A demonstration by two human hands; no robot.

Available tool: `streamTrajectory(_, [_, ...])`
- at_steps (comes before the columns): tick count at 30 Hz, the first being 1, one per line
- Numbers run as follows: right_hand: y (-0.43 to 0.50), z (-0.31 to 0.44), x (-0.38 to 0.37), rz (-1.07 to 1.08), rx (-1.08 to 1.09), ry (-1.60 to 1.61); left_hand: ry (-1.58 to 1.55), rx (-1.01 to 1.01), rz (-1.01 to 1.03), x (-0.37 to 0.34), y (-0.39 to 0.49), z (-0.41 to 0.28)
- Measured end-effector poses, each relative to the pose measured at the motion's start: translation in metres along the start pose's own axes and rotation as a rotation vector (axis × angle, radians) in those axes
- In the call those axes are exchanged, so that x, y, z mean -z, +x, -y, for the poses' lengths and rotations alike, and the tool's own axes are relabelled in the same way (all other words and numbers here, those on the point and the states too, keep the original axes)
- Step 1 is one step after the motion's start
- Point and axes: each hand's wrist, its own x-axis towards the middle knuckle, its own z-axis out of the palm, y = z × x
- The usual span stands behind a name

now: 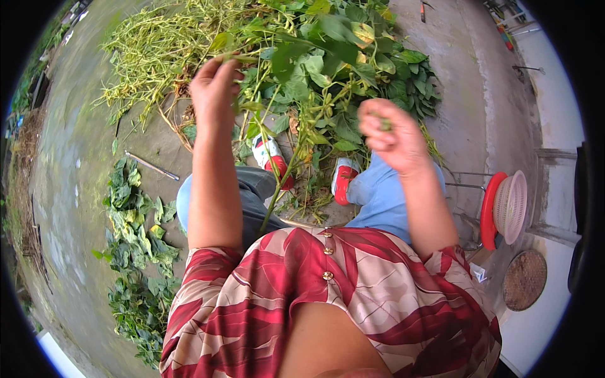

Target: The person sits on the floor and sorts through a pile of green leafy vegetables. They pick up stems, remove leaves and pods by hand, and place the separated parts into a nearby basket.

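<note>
A leafy soybean plant [302,127] with green pods leans across my lap, its thick stem rising between my legs. My left hand [217,82] is raised at its left side, the fingertips pinched on a green stalk or pod; blur hides which. On the right, my right hand [390,132] is curled around some green pods [384,124], apart from the main stem. Beyond both hands lies a large heap of leafy soybean plants [411,80]. A pile of yellow-green stalks with pods [146,61] adjoins it at the upper left.
Stripped leaves [137,227] lie on the concrete at left, near a thin metal rod [151,165]. On the right, a pink plastic basket [513,208] rests against a red round stool seat [491,210]. A round woven tray [524,280] and a hammer-like tool [423,12] are farther off.
</note>
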Motion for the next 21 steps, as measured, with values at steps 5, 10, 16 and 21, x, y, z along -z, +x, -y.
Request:
streamTrajectory(5, [-0.139,0.087,0.061,-0.587,0.441,-0.012,0.043,0.044,-0.4,0.057,0.05,0.033])
streamTrajectory(10, [-0.315,0.183,0.124,-1.168,0.981,-0.268,0.087,0.171,-0.51,0.088,0.071,0.056])
streamTrajectory(16, [-0.42,0.241,0.208,-1.798,0.976,-0.808,-0.109,0.317,-0.662,0.131,0.088,0.1])
streamTrajectory(21, [-0.431,0.224,0.281,-1.847,0.166,-1.145,-0.092,0.588,-0.551,0.178,0.101,0.131])
